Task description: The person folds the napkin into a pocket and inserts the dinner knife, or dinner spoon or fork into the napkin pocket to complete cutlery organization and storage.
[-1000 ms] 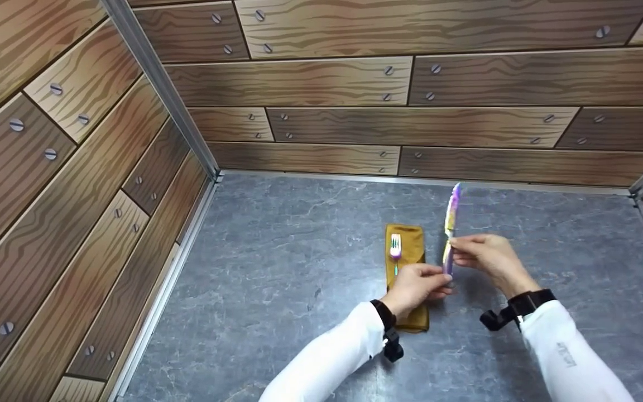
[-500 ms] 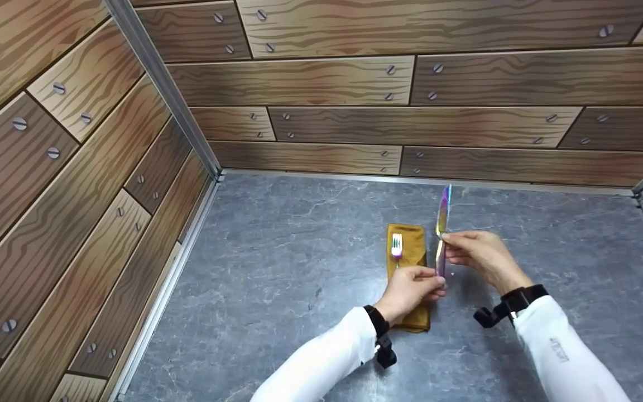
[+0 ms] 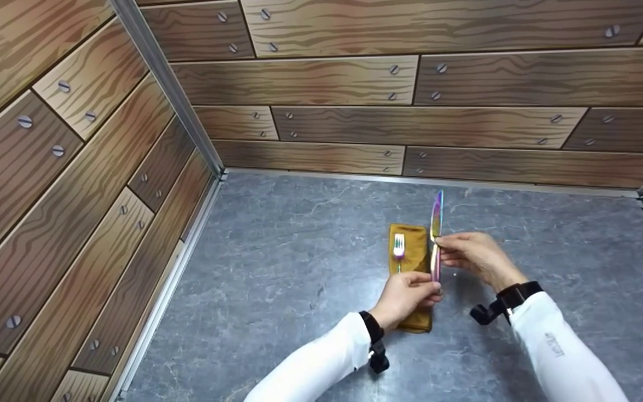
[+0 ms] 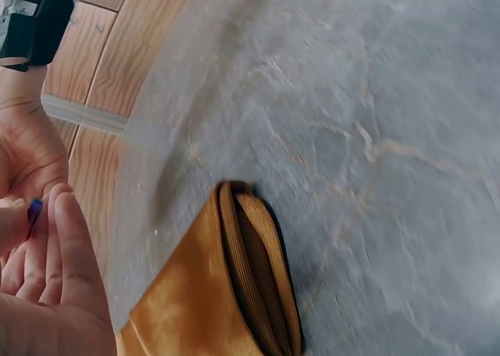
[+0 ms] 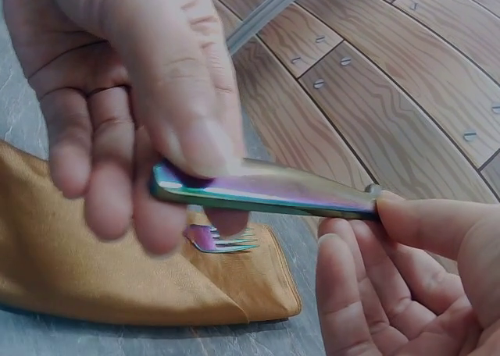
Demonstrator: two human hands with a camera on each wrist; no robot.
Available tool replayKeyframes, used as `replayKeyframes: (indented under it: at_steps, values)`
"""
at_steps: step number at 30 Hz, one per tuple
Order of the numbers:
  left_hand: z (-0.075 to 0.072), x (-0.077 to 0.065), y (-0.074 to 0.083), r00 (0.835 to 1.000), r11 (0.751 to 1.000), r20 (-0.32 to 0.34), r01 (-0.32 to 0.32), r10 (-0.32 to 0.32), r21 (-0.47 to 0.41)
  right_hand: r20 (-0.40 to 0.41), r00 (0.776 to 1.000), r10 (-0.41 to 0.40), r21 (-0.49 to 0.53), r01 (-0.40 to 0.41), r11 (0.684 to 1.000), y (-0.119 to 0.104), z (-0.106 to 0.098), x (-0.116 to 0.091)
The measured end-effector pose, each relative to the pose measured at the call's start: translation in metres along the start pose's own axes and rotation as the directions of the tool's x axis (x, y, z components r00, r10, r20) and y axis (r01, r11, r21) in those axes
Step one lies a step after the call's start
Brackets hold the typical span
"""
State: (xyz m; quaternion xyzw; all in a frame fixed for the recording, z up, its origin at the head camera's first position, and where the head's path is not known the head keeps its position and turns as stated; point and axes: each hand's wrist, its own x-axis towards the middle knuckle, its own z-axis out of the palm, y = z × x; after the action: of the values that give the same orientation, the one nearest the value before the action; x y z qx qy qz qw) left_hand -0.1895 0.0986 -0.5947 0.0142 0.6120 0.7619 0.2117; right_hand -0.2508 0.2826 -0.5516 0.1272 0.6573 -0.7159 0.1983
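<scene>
An iridescent table knife (image 3: pixel 436 223) is held by both hands, its blade pointing toward the back wall. My left hand (image 3: pixel 405 296) pinches the handle end between thumb and fingers. Higher up, near where handle meets blade, my right hand (image 3: pixel 478 257) pinches it from the right. Beneath lies a folded mustard-brown napkin (image 3: pixel 416 318), partly covered by the left hand. A rainbow-coloured fork (image 3: pixel 399 245) rests on the napkin, tines toward the back wall, its lower part hidden by the left hand. The right wrist view shows the knife handle (image 5: pixel 273 190) close up, above the napkin and fork.
The grey marbled tabletop (image 3: pixel 277 251) spreads around the napkin. Wood-plank patterned panels (image 3: pixel 321 123) stand behind and at the left (image 3: pixel 92 223), with metal strips along their lower edges.
Both hands have shifted slightly left with the knife, bringing it from right of the napkin to the napkin's right edge in the head view. Napkin and fork stay in place.
</scene>
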Motion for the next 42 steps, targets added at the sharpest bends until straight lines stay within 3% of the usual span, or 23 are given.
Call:
replayKeyframes:
  at_steps: [4, 5, 6, 7, 8, 9, 11, 13, 14, 15, 16, 18, 20, 23, 26, 30, 34, 42]
  values:
    - [-0.007, -0.006, 0.0, 0.997, 0.984, 0.078, -0.015, 0.001, 0.18, 0.004, 1.0, -0.002, 0.003, 0.002, 1.0, 0.0, -0.002, 0.002]
    - [-0.009, -0.008, 0.001, 0.995, 0.962, 0.104, -0.039, 0.011, 0.271, 0.003, 1.0, -0.006, -0.001, 0.006, 1.0, -0.001, -0.003, 0.003]
    - [-0.012, -0.01, 0.001, 0.991, 0.923, 0.131, -0.074, 0.026, 0.378, -0.003, 1.0, -0.01, -0.004, 0.01, 1.0, -0.001, -0.004, 0.004]
    - [-0.015, -0.013, 0.002, 0.986, 0.867, 0.163, -0.118, 0.043, 0.485, -0.007, 1.0, -0.016, -0.011, 0.016, 1.0, -0.001, -0.005, 0.005]
    - [-0.018, -0.015, 0.003, 0.977, 0.789, 0.203, -0.171, 0.06, 0.59, -0.02, 1.0, -0.019, -0.019, 0.018, 1.0, -0.002, -0.005, 0.006]
    - [-0.022, -0.018, 0.004, 0.966, 0.688, 0.249, -0.23, 0.074, 0.688, -0.029, 0.999, -0.024, -0.033, 0.023, 0.999, -0.003, -0.006, 0.006]
    - [-0.03, -0.023, 0.004, 0.922, 0.425, 0.375, -0.378, 0.096, 0.822, -0.055, 0.998, -0.029, -0.076, 0.024, 0.997, -0.005, -0.009, 0.007]
    - [-0.038, -0.027, 0.002, 0.859, 0.161, 0.509, -0.511, 0.056, 0.844, -0.087, 0.996, -0.028, -0.122, 0.017, 0.992, -0.007, -0.01, 0.008]
    - [-0.042, -0.029, 0.0, 0.819, 0.033, 0.574, -0.574, 0.02, 0.818, -0.104, 0.994, -0.025, -0.141, 0.01, 0.99, -0.008, -0.011, 0.009]
    - [-0.045, -0.031, -0.003, 0.778, -0.087, 0.628, -0.627, -0.02, 0.774, -0.111, 0.994, -0.026, -0.162, 0.008, 0.987, -0.008, -0.012, 0.009]
    - [-0.049, -0.033, -0.007, 0.739, -0.188, 0.67, -0.668, -0.061, 0.72, -0.119, 0.992, -0.027, -0.179, 0.006, 0.984, -0.008, -0.012, 0.01]
    - [-0.055, -0.038, -0.015, 0.677, -0.335, 0.723, -0.719, -0.138, 0.609, -0.13, 0.991, -0.042, -0.202, 0.015, 0.979, -0.009, -0.012, 0.013]
    - [-0.06, -0.043, -0.024, 0.632, -0.425, 0.755, -0.74, -0.175, 0.521, -0.138, 0.988, -0.066, -0.212, 0.036, 0.977, -0.009, -0.012, 0.017]
    - [-0.066, -0.05, -0.035, 0.611, -0.502, 0.769, -0.733, -0.188, 0.459, -0.147, 0.982, -0.114, -0.228, 0.078, 0.971, -0.009, -0.01, 0.023]
    - [-0.068, -0.054, -0.042, 0.616, -0.524, 0.761, -0.726, -0.205, 0.446, -0.161, 0.975, -0.153, -0.235, 0.112, 0.965, -0.008, -0.007, 0.03]
    - [-0.071, -0.055, -0.047, 0.619, -0.505, 0.753, -0.735, -0.224, 0.453, -0.187, 0.965, -0.184, -0.231, 0.139, 0.963, -0.005, -0.003, 0.037]
    - [-0.074, -0.053, -0.047, 0.601, -0.484, 0.769, -0.751, -0.218, 0.449, -0.225, 0.953, -0.205, -0.249, 0.147, 0.957, -0.001, 0.002, 0.044]
    - [-0.079, -0.052, -0.049, 0.575, -0.481, 0.789, -0.767, -0.218, 0.425, -0.294, 0.921, -0.254, -0.317, 0.157, 0.936, 0.01, 0.005, 0.056]
